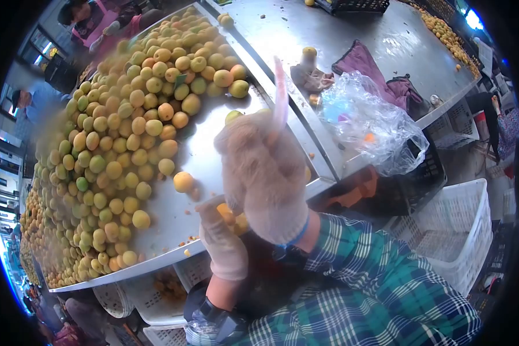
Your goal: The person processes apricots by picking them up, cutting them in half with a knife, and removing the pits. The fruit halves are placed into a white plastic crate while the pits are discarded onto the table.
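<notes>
My left hand, in a pale glove, is at the near edge of the metal table. Its fingers curl around an orange-yellow apricot, partly hidden by my right hand. My right hand, also gloved and blurred by motion, is raised above and to the right of it with fingers folded in. A long, thin, pale pointed thing sticks up from it, too smeared to name. A single apricot lies on the metal left of my right hand. A large heap of yellow-green and orange apricots covers the table's left side.
Right of a raised metal divider lie a clear plastic bag and purple cloth. White crates stand at the lower right, others below the table. Another person in a pink apron works at the far left.
</notes>
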### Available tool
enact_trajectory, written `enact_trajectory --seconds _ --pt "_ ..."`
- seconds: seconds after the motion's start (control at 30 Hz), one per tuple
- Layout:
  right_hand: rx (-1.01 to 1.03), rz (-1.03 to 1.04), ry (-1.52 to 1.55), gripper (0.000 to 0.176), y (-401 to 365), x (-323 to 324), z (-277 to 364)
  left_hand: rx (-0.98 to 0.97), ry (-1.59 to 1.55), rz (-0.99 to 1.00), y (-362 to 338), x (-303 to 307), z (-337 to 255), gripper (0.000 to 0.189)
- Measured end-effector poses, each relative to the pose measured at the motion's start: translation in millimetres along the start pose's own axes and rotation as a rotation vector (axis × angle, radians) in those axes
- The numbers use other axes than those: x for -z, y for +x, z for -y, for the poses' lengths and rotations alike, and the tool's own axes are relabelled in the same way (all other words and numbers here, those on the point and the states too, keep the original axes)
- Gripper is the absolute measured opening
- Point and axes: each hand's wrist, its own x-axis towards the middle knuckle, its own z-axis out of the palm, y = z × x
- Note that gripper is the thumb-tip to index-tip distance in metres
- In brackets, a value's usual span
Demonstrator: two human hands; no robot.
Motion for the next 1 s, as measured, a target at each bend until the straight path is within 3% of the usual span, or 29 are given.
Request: enact_trajectory --seconds 0.03,0.23,0.33,0.4,0.43,0.5,0.57,0.6,0.67,0.77,0.8,0.87,0.93,0.97,1.0 --pt "0.085 0.028 -0.050 0.019 -1 -2 1 -0.007 0.015 -0.025 0 -1 4 0.067" --pt "0.054 -0.094 -0.012 0.024 5 1 -5 0.006 -0.004 -0.106 -3 -11 10 0.067" --pt "0.058 0.001 0.067 0.013 6 5 -7 0.037 -0.062 -0.138 -1 -12 2 0.066" --pt "-0.124 0.027 0.251 0.012 9 7 -3 0.104 -0.126 -0.136 2 -8 1 0.065" --pt "-0.124 0.025 0.248 0.012 11 9 -1 0.129 -0.166 -0.110 4 -5 1 0.063" --pt "-0.125 0.212 0.108 0.012 15 12 3 0.152 -0.208 -0.085 5 -4 5 0.061" --pt "-0.052 0.225 0.124 0.012 11 5 1 -0.214 0.360 -0.167 3 -6 18 0.058" --pt "-0.053 0.241 0.098 0.013 10 6 2 -0.213 0.360 -0.163 4 -5 21 0.058" --pt "-0.056 0.246 0.067 0.013 9 10 3 0.039 0.118 -0.136 3 -2 27 0.046" --pt "-0.274 0.047 0.283 0.015 15 18 2 0.139 -0.062 -0.097 3 -2 10 0.035" --pt "-0.304 0.106 0.280 0.016 15 22 3 0.137 -0.064 -0.096 3 -3 13 0.035" --pt "-0.230 0.131 0.254 0.016 5 11 2 -0.153 0.302 -0.125 2 -5 24 0.032" --pt "-0.028 0.166 0.030 0.016 -1 3 -23 -0.108 0.228 -0.161 -3 2 35 0.031" --pt "-0.041 0.120 0.056 0.014 -1 2 -17 -0.072 0.140 -0.178 -3 3 41 0.030" --pt "0.097 0.028 0.043 0.010 1 3 -24 -0.332 0.393 -0.253 -4 10 56 0.028"
